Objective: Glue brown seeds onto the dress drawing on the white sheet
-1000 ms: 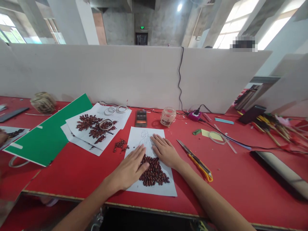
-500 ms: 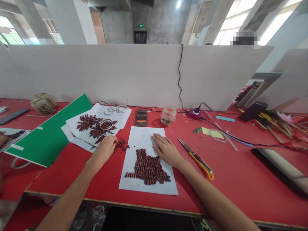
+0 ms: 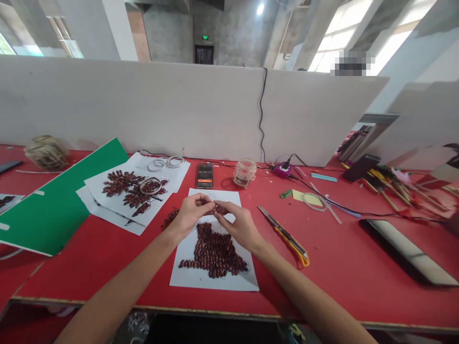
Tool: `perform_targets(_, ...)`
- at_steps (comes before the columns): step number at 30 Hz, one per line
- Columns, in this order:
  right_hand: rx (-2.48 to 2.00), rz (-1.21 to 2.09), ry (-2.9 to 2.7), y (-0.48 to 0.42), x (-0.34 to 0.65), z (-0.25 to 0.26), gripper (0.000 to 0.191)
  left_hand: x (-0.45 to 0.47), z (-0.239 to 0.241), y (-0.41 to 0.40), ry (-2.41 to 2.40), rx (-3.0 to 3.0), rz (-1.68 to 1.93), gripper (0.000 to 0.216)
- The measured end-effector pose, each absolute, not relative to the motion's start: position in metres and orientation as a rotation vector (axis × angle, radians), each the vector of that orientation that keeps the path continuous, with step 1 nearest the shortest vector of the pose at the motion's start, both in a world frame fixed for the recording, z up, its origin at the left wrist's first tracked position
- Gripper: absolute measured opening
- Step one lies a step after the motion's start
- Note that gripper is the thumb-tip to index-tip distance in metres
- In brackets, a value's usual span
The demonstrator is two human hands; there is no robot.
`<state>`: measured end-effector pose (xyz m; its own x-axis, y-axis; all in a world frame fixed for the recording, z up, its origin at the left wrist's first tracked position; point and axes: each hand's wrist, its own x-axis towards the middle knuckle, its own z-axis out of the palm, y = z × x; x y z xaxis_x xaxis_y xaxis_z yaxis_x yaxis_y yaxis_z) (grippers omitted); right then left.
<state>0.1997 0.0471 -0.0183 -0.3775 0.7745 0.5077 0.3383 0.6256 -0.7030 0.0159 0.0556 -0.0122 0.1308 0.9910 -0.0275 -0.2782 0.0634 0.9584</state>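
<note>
Over the upper part of a white drawing sheet [image 3: 181, 276], my left hand [image 3: 195, 210] and my right hand [image 3: 236, 220] meet at the fingertips. Both are closed in a pinch on what looks like one small dark bean, mostly hidden by the fingers. Below them, glossy dark red-brown beans [image 3: 217, 253] cover the lower part of the sheet in tight rows. A loose pile of beans [image 3: 169, 219] lies left of the sheet, beside my left wrist. My hands hide most of the pencil drawing at the top.
Left are bean-covered sheets [image 3: 134, 191] with a tape roll [image 3: 150, 186], and a green board [image 3: 68, 200]. Behind stand a phone [image 3: 204, 176] and a glass jar [image 3: 245, 173]. Right lie a yellow box cutter [image 3: 285, 237], a cable, a purple socket [image 3: 282, 170] and a dark tablet-like slab [image 3: 409, 251].
My left hand has come from the loose bean pile to the sheet. My right hand has lifted off the paper, and its fingers now meet the left ones. The view has shifted slightly.
</note>
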Motion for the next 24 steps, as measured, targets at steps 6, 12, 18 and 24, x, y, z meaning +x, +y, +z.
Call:
perform_targets(6,-0.919,0.493,-1.937,0.049,0.201,-0.027,0.016,0.027,-0.026,0.053,0.961,0.870,1.219,0.034)
perform_targets(12,-0.997,0.493,-1.940,0.045,0.201,-0.025,0.017,0.026,-0.029,0.050,0.996,0.907,1.165,0.034)
perform_targets(18,-1.138,0.467,-2.173,0.044,0.208,-0.024,0.012,-0.004,-0.021,0.059,1.272,1.473,1.286,0.017)
perform_targets(24,-1.251,0.422,-2.379,0.043,0.201,-0.025,0.010,-0.015,-0.020,0.063,1.370,1.500,1.305,0.017)
